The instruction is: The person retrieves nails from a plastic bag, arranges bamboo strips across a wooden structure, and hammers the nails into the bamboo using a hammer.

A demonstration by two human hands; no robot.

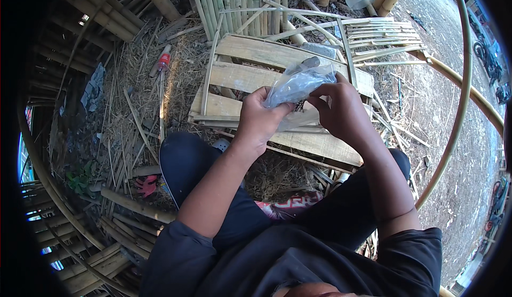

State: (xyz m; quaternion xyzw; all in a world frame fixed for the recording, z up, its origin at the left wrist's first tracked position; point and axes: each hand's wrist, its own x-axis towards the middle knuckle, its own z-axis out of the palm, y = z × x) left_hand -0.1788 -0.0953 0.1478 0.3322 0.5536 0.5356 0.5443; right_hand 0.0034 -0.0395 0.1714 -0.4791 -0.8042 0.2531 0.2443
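1. Well, a red-and-white container (163, 62) lies on the straw-strewn ground (184, 78).
2. Nearer me, a slatted wooden bench (240, 77) stands before the seated person.
3. The left hand (260, 114) grips a clear plastic bag (301, 83) by its left side.
4. That bag is above the bench, between both hands.
5. The right hand (341, 107) pinches its right side.
6. Farther right lie thin bamboo strips (381, 34).

Contents of the clear plastic bag (298, 86): small dark pieces, too small to identify. A grey-ended object (311, 61) shows at the bag's far edge; whether inside or behind it cannot be determined. The right hand (341, 102) has some fingers curled out of sight. A red-and-white item (296, 203) is partly covered by the legs (210, 182). Dark objects (488, 62) at the right rim are indistinct.
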